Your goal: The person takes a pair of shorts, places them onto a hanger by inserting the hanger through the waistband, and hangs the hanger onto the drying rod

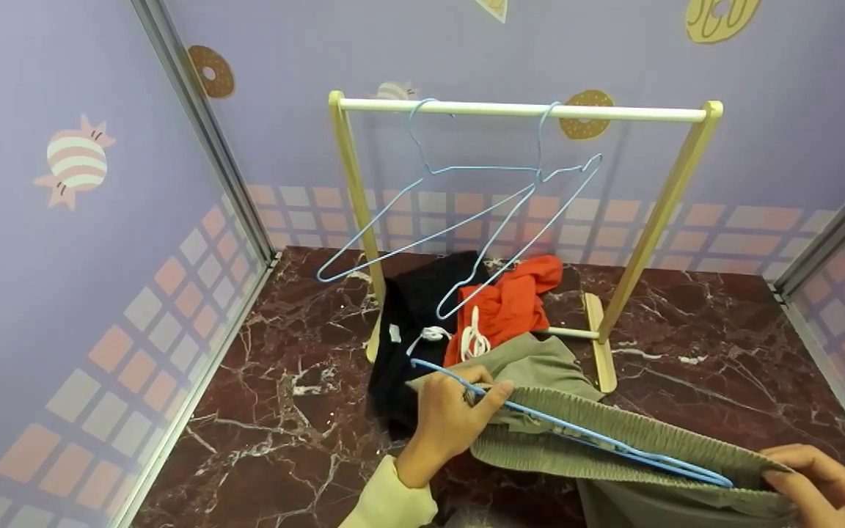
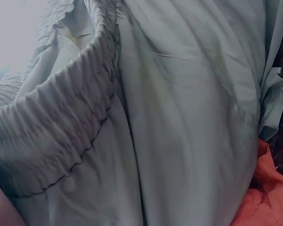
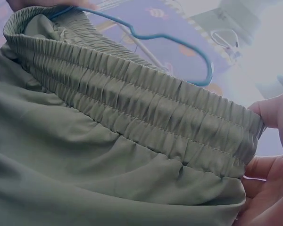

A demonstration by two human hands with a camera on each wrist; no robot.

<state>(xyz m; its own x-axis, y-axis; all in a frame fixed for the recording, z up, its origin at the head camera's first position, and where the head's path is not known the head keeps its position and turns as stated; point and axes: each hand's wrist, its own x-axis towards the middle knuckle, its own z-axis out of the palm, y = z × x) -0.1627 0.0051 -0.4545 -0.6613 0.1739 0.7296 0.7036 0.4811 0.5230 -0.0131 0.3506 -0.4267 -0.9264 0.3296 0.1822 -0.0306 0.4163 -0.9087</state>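
Note:
A garment in olive green point(image 1: 635, 429), with a wide gathered elastic waistband point(image 3: 146, 108), stretches between both hands; it looks like trousers or a skirt. My left hand point(image 1: 452, 414) pinches a blue wire hanger point(image 1: 576, 430) together with the left end of the waistband. The hanger lies across the waistband's opening, its far end pointing right. My right hand point(image 1: 837, 488) grips the waistband's right end, and thumb and fingers point(image 3: 269, 110) show around that edge in the right wrist view. Gathered fabric point(image 2: 193, 117) fills the left wrist view.
A wooden rack with a white rail point(image 1: 635, 114) carries two blue hangers point(image 1: 481, 168). Beneath it, a black garment point(image 1: 400, 381) and a red-orange garment point(image 1: 514, 297) with white drawstrings lie on the dark marble-patterned floor point(image 1: 276, 440). Patterned walls point(image 1: 100, 257) enclose the space.

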